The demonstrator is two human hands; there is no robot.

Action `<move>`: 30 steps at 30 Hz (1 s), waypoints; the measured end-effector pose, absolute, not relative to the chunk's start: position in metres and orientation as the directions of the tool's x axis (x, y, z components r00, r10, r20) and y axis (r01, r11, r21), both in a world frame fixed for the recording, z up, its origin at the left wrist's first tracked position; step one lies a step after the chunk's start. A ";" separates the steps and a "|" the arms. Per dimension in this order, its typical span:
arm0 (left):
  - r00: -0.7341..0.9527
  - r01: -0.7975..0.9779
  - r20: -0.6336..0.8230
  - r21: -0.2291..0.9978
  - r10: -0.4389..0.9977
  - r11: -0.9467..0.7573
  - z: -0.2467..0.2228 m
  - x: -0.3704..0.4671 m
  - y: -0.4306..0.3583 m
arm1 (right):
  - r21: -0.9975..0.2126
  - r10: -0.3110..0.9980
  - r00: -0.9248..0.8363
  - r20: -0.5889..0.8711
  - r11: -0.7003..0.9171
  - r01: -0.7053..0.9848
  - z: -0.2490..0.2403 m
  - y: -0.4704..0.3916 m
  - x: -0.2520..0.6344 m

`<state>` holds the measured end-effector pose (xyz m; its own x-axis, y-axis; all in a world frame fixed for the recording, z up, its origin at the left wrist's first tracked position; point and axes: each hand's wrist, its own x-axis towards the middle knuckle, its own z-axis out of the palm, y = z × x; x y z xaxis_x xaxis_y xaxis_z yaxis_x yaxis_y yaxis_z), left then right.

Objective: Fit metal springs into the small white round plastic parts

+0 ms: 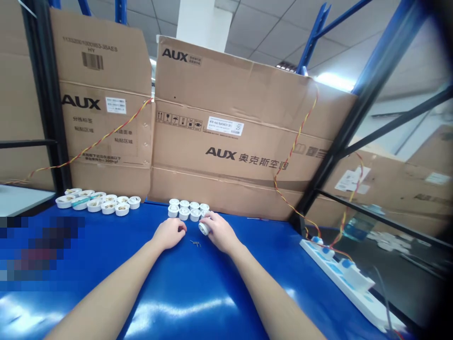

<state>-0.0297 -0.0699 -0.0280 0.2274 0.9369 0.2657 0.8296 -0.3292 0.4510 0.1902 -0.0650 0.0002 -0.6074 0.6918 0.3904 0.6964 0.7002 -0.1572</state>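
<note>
My right hand (pixel 220 232) pinches a small round white part (pixel 204 228), tilted so that its face points left and towards me. My left hand (pixel 170 233) rests low over the blue tabletop (pixel 184 288) with its fingers curled together; whatever may be between the fingertips is hidden. Between the two hands lie a few thin screws (pixel 196 243), loose on the surface. Just beyond them stand similar round white parts (pixel 184 213) in two tight rows, the rightmost partly covered by my right hand.
Several white round cups (pixel 122 209) with brownish contents sit at the back left. Large cardboard panels (pixel 226 141) wall off the back. On the right are a white power strip (pixel 348 283) with plugs, a black rack post (pixel 318 174) and a twisted red-yellow wire (pixel 283 191).
</note>
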 end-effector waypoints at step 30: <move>0.383 0.729 0.286 0.491 0.879 -0.477 -0.027 -0.030 -0.073 | -0.250 0.982 0.023 0.188 0.026 0.968 -0.027 -0.027 0.236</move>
<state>-0.0301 -0.0731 -0.0270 0.3828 0.8786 0.2855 0.7289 -0.4772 0.4909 0.2357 -0.0273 -0.0271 0.0228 0.9818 0.1884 0.9678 0.0255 -0.2502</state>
